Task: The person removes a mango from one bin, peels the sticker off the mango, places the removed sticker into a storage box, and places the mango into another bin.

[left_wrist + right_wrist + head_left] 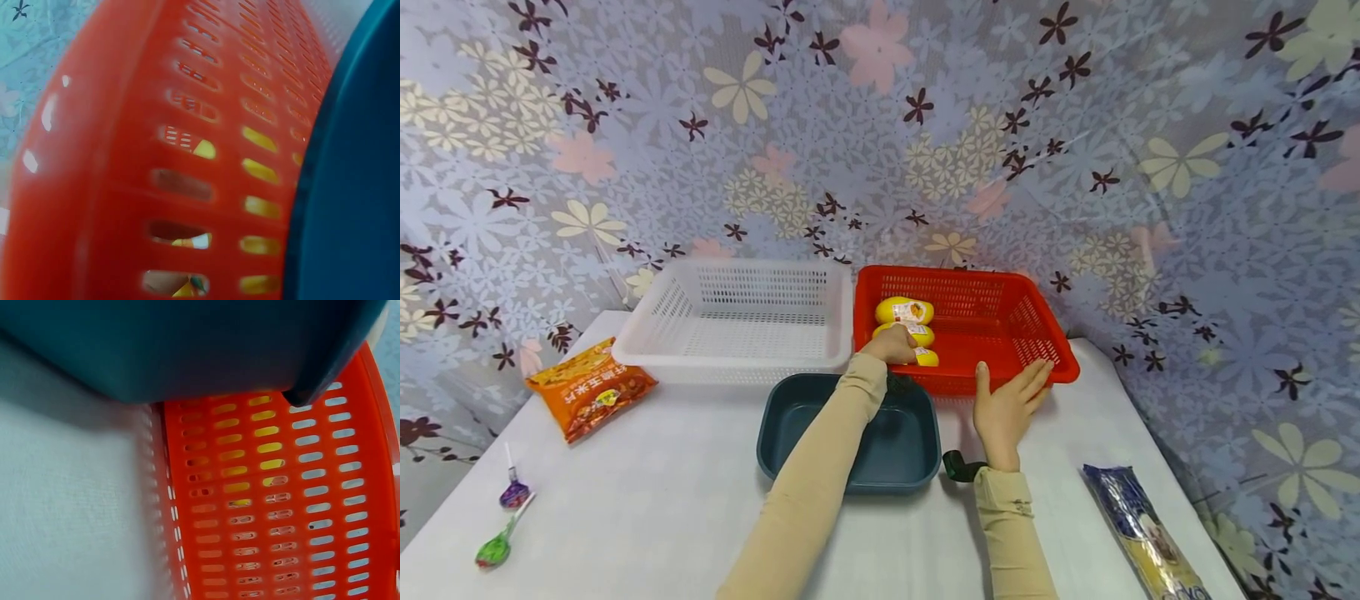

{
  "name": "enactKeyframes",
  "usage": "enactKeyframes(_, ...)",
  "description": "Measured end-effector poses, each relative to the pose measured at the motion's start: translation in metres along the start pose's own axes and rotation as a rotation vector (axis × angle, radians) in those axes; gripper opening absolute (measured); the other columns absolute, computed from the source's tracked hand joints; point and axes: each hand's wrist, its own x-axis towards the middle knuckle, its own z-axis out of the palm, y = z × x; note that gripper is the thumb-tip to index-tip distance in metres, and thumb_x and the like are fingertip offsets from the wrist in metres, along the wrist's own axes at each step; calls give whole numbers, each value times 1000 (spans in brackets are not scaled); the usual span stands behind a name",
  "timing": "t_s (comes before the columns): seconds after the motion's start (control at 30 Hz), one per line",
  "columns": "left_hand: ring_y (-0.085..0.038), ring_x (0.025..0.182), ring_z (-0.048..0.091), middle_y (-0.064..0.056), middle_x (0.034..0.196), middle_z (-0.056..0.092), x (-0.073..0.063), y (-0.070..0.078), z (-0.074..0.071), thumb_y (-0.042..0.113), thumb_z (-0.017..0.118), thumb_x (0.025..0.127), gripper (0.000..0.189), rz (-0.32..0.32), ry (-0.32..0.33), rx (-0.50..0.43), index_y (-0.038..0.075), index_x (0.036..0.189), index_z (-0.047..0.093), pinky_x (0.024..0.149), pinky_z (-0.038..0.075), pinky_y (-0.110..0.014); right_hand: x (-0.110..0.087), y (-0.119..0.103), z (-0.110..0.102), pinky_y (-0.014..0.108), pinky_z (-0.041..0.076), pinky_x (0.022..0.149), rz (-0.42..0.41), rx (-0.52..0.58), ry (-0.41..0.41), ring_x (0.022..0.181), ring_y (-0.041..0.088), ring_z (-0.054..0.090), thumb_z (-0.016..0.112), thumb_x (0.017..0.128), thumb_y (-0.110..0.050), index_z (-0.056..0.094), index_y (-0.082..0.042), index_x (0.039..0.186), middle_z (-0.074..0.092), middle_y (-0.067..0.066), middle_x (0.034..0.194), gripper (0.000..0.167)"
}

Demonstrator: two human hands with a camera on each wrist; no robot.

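reaching over the near wall of the red basket (pixel 973 337) with the left hand (pixel 891 343), forearm slanted across the dark tray (pixel 895 454), probably because of the tray's place just in front of that wall. set low over the left end of the basket, at the yellow packs (pixel 922 336), with fingertips partly hidden among them; cannot tell whether clamped on one or merely touching (glimpsed through the slots in the left wrist view: yellow wrapping and a bit of hand, too little to settle it).

holding the right hand (pixel 1006 408) farther along the same wall, fingers straight, thumb well apart from them, gripping nothing; perhaps there to steady the basket, though hard to tell touching from just short of it.

finding all three packs inside the red basket, lying crosswise in a row toward its left wall, likely the reason for using the left hand there. relative to the grip: farthest pack (pixel 895 310) just beyond the fingers, with its label in view; middle one beside and partly behind the hand; nearest pack (pixel 927 357) half covered under the fingers, close to the near wall.
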Motion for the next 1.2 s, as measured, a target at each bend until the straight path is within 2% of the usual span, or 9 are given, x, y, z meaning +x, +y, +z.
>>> enactKeyframes(0.07,-24,115,59,-12,128,62,1,0,0,11,64,86,40,-3,-4,31,0,125,63,99,49,-30,0,1,1,59,11,119,1,36,9,147,46,-6,49,97,-47,-10,1,153,-14,19,161,94)
enactKeyframes(0.27,-26,122,55,-13,135,56,0,-1,-1,14,64,88,46,-27,-25,7,0,131,57,104,45,-33,0,0,1,56,18,118,-11,106,10,149,40,-9,50,97,-44,-12,1,153,-16,19,160,94)
enactKeyframes(0.37,-25,127,52,-11,139,53,-1,-1,-2,17,64,90,47,-36,-32,32,1,133,56,107,43,-33,0,-1,1,56,16,118,-10,115,6,149,39,-10,50,97,-43,-11,1,153,-16,19,160,94)
enactKeyframes(0.47,-25,124,54,-11,136,55,-2,-1,-1,21,65,90,43,-36,-27,66,2,129,61,105,44,-33,1,-1,3,57,9,120,-12,108,22,148,42,-13,50,97,-43,-9,3,152,-16,20,160,93)
enactKeyframes(0.6,-23,115,57,-10,128,59,0,-1,0,26,65,90,38,-21,-35,145,4,121,68,101,46,-32,3,1,5,55,-3,121,-9,89,93,146,44,-20,49,97,-42,-4,7,152,-13,22,161,90)
enactKeyframes(0.73,-22,117,56,-9,131,59,2,0,1,28,64,90,40,-29,-59,199,5,123,66,103,44,-31,4,1,7,51,-4,122,16,152,134,147,39,-22,51,97,-40,-5,7,152,-16,20,161,91)
enactKeyframes(0.9,-23,119,56,-9,132,60,-4,-2,0,27,70,86,48,5,1,100,7,128,61,103,45,-31,1,1,10,44,-2,123,30,288,162,147,33,-24,54,96,-35,-13,3,152,-24,17,159,95)
enactKeyframes(1.03,-26,119,55,-10,133,59,-9,-4,-1,28,76,81,57,97,94,-45,10,133,57,105,44,-35,0,0,11,41,1,124,19,327,175,148,32,-23,53,97,-35,-14,3,151,-26,18,158,93)
enactKeyframes(1.2,-28,126,49,-12,140,53,-13,-3,-2,22,79,80,65,207,200,-198,8,138,52,110,40,-41,2,2,11,40,4,124,-11,351,162,148,30,-23,51,98,-36,-16,2,151,-28,17,158,93)
